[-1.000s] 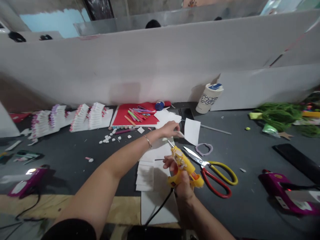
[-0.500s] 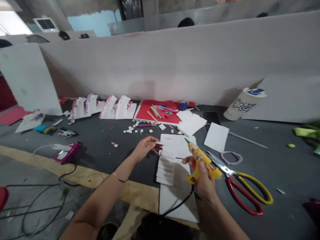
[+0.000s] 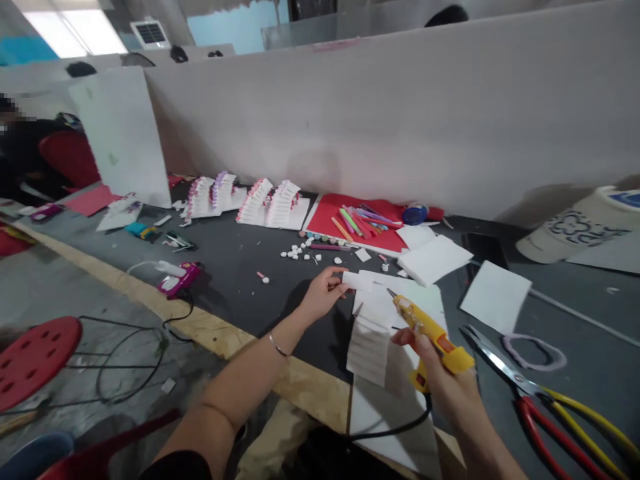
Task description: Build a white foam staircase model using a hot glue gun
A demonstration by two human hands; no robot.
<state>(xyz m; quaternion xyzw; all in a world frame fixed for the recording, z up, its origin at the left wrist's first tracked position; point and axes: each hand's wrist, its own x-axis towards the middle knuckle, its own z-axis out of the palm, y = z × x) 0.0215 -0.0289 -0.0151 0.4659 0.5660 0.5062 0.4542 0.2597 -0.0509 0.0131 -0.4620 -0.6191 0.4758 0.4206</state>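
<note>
Your dark tabletop (image 3: 240, 267), pale wooden front edge (image 3: 205, 325). Directly on it: white board (image 3: 373, 417) before you; scissors (image 3: 519, 380) and cup (image 3: 563, 230) to your right; magenta power block (image 3: 173, 287) left.

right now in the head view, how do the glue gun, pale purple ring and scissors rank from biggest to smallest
1. Scissors, cut off at the frame edge
2. Yellow glue gun
3. Pale purple ring

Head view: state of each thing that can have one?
Paper slip: held in left hand
Glue gun: held in right hand, nozzle toward paper slip
Scissors: lying flat, handles apart
Cup: lid on
Power strip: white plug in it
Sticks: heaped on red sheet
Paper layers: overlapping, on white board
</note>
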